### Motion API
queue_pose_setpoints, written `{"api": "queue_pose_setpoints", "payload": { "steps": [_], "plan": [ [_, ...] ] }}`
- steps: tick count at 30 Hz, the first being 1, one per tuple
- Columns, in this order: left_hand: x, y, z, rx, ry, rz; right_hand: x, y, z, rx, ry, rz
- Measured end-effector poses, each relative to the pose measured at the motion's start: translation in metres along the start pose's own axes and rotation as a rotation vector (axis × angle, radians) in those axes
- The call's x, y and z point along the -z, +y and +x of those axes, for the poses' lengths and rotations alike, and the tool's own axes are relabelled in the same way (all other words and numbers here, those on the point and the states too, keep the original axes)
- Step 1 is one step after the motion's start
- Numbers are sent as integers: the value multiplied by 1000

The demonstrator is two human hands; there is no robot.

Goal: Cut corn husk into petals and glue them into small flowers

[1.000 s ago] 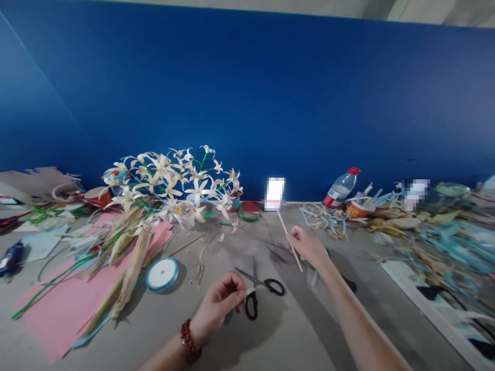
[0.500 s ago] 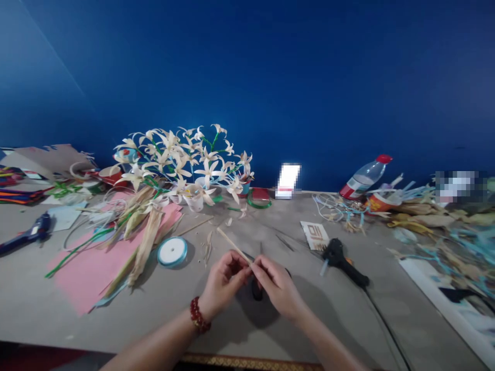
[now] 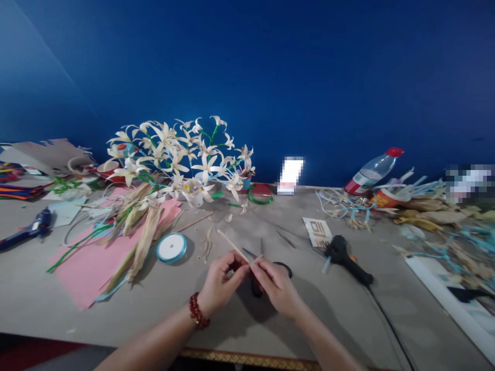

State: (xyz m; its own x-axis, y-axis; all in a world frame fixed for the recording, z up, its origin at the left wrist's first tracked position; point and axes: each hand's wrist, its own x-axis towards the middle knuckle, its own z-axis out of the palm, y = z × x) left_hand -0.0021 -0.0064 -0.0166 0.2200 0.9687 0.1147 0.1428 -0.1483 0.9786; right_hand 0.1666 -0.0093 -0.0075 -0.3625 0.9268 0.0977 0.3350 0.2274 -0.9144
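Observation:
My left hand [image 3: 226, 278] and my right hand [image 3: 274, 282] meet over the middle of the table, both closed. Between their fingertips is a thin pale stick [image 3: 230, 244], slanting up and to the left. A small pale strip shows at the right fingertips, partly hidden by them. Beneath my hands lies a pair of scissors with black handles [image 3: 285, 267], blades pointing away and partly covered. To the left of my left hand is a spool of light-blue ribbon [image 3: 171, 247]. Small husk scraps [image 3: 209, 242] lie just beyond it.
A bunch of pale husk flowers [image 3: 181, 154] stands at the back. On the left are pink paper [image 3: 83, 278], dried husks [image 3: 146, 245] and a blue glue gun [image 3: 33, 229]. To the right are a black glue gun [image 3: 350, 263] with its cord, a plastic bottle [image 3: 373, 172] and a white tray [image 3: 444, 293].
The view has shifted slightly. My hands keep nearly the same pose on the stick, and more of the scissors and the small pale strip shows now.

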Motion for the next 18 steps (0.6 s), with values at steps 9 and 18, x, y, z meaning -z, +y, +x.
{"api": "queue_pose_setpoints", "payload": {
  "steps": [9,18],
  "plan": [
    [3,6,-5,-158,-40,149,-1,3,-1,-272,-82,375],
    [10,4,-1,-137,-22,73,14,-1,-14,-367,-345,908]
  ]
}}
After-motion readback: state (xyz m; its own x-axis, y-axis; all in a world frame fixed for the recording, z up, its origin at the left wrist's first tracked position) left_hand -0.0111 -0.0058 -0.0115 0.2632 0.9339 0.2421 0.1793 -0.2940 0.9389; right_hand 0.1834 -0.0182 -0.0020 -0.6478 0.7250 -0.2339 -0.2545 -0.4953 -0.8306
